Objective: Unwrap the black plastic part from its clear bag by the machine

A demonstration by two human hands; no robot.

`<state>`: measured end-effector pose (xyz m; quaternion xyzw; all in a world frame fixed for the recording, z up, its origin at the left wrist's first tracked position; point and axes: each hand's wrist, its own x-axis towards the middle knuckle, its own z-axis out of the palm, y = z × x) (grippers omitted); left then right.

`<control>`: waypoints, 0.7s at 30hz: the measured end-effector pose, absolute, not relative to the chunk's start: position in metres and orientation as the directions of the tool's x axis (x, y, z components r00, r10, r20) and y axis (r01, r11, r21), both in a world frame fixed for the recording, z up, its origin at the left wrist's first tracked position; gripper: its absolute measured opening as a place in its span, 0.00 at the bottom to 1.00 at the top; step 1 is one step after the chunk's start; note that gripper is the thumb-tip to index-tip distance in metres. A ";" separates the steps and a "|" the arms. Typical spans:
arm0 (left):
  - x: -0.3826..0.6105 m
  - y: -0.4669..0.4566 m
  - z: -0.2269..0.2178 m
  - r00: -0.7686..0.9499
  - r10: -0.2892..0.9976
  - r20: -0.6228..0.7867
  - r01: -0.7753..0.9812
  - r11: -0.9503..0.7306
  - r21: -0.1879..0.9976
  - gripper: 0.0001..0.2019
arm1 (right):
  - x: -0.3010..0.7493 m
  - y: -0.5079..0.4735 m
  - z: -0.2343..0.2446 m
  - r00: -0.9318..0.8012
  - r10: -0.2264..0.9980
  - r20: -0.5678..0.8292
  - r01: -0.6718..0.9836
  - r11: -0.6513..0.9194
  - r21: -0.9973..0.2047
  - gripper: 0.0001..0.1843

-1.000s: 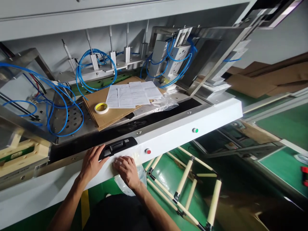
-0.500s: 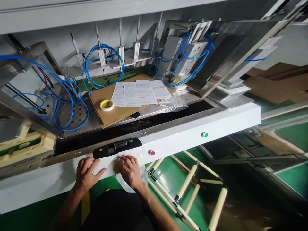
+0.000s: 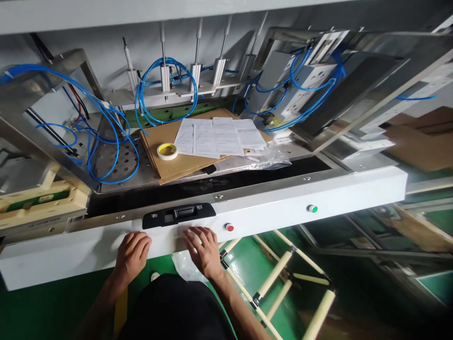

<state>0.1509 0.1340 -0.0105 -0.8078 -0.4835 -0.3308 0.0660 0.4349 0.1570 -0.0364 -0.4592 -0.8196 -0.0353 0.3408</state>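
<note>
A long black plastic switch-panel trim [image 3: 179, 215] lies on the white front ledge [image 3: 262, 210] of a machine, with a small opening and a raised handle-like part. Just below its left end is my left hand [image 3: 133, 255], the fingers curled and close together, the thumb and palm hidden; I see nothing in it. My right hand [image 3: 205, 252] is at the ledge below the trim's right end, its fingers a little apart and empty. Neither hand visibly touches the trim. Under the ledge, beside my right hand, a clear plastic bag [image 3: 187, 267] shows.
A red button [image 3: 229, 227] and a green button [image 3: 313, 208] sit on the ledge. Behind are cardboard sheets [image 3: 155, 163] with papers [image 3: 219, 137] and a tape roll [image 3: 167, 151], blue air hoses [image 3: 141, 94] and cylinders. A cream pipe frame [image 3: 274, 274] stands below right.
The view has shifted, so the machine appears further right. My left hand's fingers have drawn together and its thumb has gone from sight. The trim stays on the ledge.
</note>
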 end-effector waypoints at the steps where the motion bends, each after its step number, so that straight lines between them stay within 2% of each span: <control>1: 0.151 0.135 -0.008 0.306 0.747 0.590 0.823 -0.519 0.230 0.07 | 0.439 0.159 -0.033 -0.319 0.729 0.606 0.793 0.556 -0.251 0.19; 6: 0.152 0.143 0.006 0.259 0.752 0.606 0.819 -0.503 0.275 0.07 | 0.450 0.172 -0.005 -0.234 0.719 0.655 0.813 0.514 -0.274 0.24; 9: 0.154 0.151 0.012 0.181 0.750 0.637 0.797 -0.491 0.353 0.06 | 0.448 0.184 0.015 -0.221 0.730 0.647 0.823 0.495 -0.278 0.28; 13: 0.158 0.164 0.016 0.034 0.764 0.644 0.785 -0.419 0.456 0.05 | 0.438 0.202 0.029 -0.256 0.764 0.593 0.838 0.481 -0.258 0.21; 18: 0.165 0.176 0.012 -0.048 0.758 0.651 0.831 -0.331 0.447 0.07 | 0.427 0.218 0.028 -0.248 0.803 0.542 0.868 0.432 -0.244 0.12; 21: 0.174 0.169 0.012 -0.120 0.688 0.716 0.888 -0.248 0.387 0.04 | 0.425 0.221 0.027 -0.253 0.809 0.530 0.869 0.431 -0.243 0.16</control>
